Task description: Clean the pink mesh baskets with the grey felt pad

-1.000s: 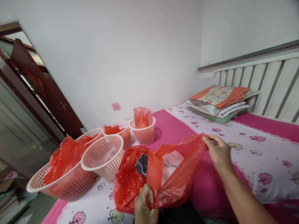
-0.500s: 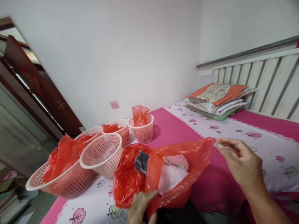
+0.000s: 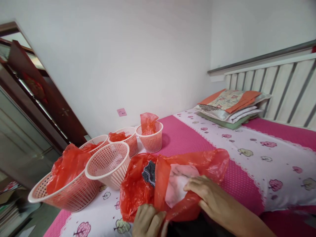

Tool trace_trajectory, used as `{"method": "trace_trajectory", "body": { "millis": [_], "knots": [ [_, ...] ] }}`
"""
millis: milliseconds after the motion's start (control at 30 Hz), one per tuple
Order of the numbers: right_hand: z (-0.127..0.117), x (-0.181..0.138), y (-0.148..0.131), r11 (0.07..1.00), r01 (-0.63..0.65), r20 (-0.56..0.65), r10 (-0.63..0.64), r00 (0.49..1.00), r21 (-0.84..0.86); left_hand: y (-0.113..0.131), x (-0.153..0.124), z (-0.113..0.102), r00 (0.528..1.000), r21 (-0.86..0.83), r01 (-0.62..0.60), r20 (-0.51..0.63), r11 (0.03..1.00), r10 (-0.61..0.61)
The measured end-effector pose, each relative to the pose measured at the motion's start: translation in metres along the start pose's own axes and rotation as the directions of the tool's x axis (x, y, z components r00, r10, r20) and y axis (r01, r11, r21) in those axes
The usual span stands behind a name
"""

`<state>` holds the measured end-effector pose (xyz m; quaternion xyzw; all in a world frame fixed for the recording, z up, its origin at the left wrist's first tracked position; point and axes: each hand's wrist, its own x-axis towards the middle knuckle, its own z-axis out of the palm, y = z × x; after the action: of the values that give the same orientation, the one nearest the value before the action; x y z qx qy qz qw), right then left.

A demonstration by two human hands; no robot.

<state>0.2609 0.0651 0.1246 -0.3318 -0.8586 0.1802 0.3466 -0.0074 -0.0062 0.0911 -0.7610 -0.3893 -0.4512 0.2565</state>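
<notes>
A red plastic bag (image 3: 212, 161) lies open at the bed's near edge, with pale pink and white cloth (image 3: 179, 181) showing inside it. In its left part, or in a second red bag (image 3: 135, 187) beside it, sits a dark grey cloth (image 3: 149, 173); I cannot tell if the bags are joined. My left hand (image 3: 148, 220) is closed on the bag's near left edge, fingers curled. On the near right rim, my right hand (image 3: 206, 194) is closed around the plastic, its fingertips by the white cloth.
To the left stand several pink mesh baskets; the nearest upright one (image 3: 108, 166) holds nothing visible. A long basket (image 3: 74, 197) and a small basket (image 3: 151, 141) hold red bags. Folded bedding (image 3: 229, 103) is stacked at the back right, by a white radiator (image 3: 283, 92).
My right hand has left the bag's far right corner and moved left to the near rim. That corner has slumped. My left hand's fingers have curled more on the edge.
</notes>
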Motion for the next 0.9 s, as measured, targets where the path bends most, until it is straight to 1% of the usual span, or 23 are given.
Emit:
{"method": "trace_trajectory", "body": {
  "millis": [67, 167, 200, 233, 267, 333, 400, 467, 533, 633, 667, 733, 800, 833, 867, 900],
  "knots": [
    [0.006, 0.009, 0.005, 1.0, 0.005, -0.035, -0.006, 0.999, -0.009, -0.002, 0.002, -0.003, 1.0, -0.021, 0.019, -0.002, 1.0, -0.019],
    [0.009, 0.027, 0.012, 0.997, -0.019, -0.216, 0.004, 0.976, -0.07, -0.001, 0.003, -0.005, 0.994, -0.075, 0.111, -0.011, 0.991, -0.112],
    [0.01, 0.033, 0.015, 0.995, -0.032, -0.266, 0.005, 0.964, -0.095, 0.0, 0.003, -0.005, 0.989, -0.093, 0.147, -0.011, 0.985, -0.148],
    [0.01, 0.038, 0.018, 0.992, -0.045, -0.286, 0.009, 0.958, -0.118, 0.0, 0.004, -0.005, 0.984, -0.111, 0.178, -0.008, 0.978, -0.18],
    [0.011, 0.044, 0.022, 0.989, -0.055, -0.276, 0.014, 0.961, -0.14, 0.001, 0.004, -0.005, 0.979, -0.13, 0.199, -0.005, 0.971, -0.201],
    [0.012, 0.054, 0.027, 0.98, -0.088, -0.214, 0.048, 0.976, -0.181, 0.0, 0.004, -0.004, 0.977, -0.166, 0.212, 0.0, 0.963, -0.215],
    [0.012, 0.062, 0.031, 0.961, -0.154, -0.152, 0.12, 0.981, -0.231, -0.002, 0.005, -0.002, 0.981, -0.196, 0.188, -0.007, 0.962, -0.193],
    [0.013, 0.067, 0.033, 0.937, -0.21, -0.123, 0.182, 0.976, -0.278, -0.005, 0.007, -0.001, 0.987, -0.227, 0.15, -0.019, 0.962, -0.158],
    [0.014, 0.07, 0.035, 0.926, -0.213, -0.14, 0.177, 0.974, -0.311, -0.007, 0.01, -0.001, 0.99, -0.249, 0.135, -0.016, 0.959, -0.143],
    [0.018, 0.072, 0.042, 0.922, -0.168, -0.19, 0.107, 0.976, -0.347, -0.006, 0.013, 0.0, 0.987, -0.248, 0.15, -0.016, 0.957, -0.159],
    [0.02, 0.072, 0.046, 0.917, -0.165, -0.181, 0.105, 0.978, -0.363, -0.005, 0.013, 0.001, 0.987, -0.245, 0.152, -0.017, 0.957, -0.161],
    [0.023, 0.073, 0.053, 0.903, -0.181, -0.126, 0.142, 0.982, -0.389, -0.004, 0.012, 0.003, 0.986, -0.248, 0.16, 0.001, 0.955, -0.165],
    [0.024, 0.074, 0.058, 0.899, -0.195, -0.088, 0.175, 0.981, -0.392, -0.003, 0.008, 0.005, 0.977, -0.228, 0.211, 0.014, 0.95, -0.214],
    [0.024, 0.074, 0.059, 0.904, -0.194, -0.097, 0.17, 0.981, -0.38, -0.004, 0.006, 0.005, 0.963, -0.203, 0.27, 0.031, 0.941, -0.269],
    [0.023, 0.074, 0.059, 0.914, -0.188, -0.13, 0.15, 0.98, -0.36, -0.005, 0.005, 0.005, 0.939, -0.18, 0.345, 0.072, 0.921, -0.338],
    [0.021, 0.074, 0.058, 0.928, -0.172, -0.177, 0.119, 0.977, -0.331, -0.008, 0.005, 0.006, 0.901, -0.159, 0.432, 0.131, 0.888, -0.414]
  ]
}}
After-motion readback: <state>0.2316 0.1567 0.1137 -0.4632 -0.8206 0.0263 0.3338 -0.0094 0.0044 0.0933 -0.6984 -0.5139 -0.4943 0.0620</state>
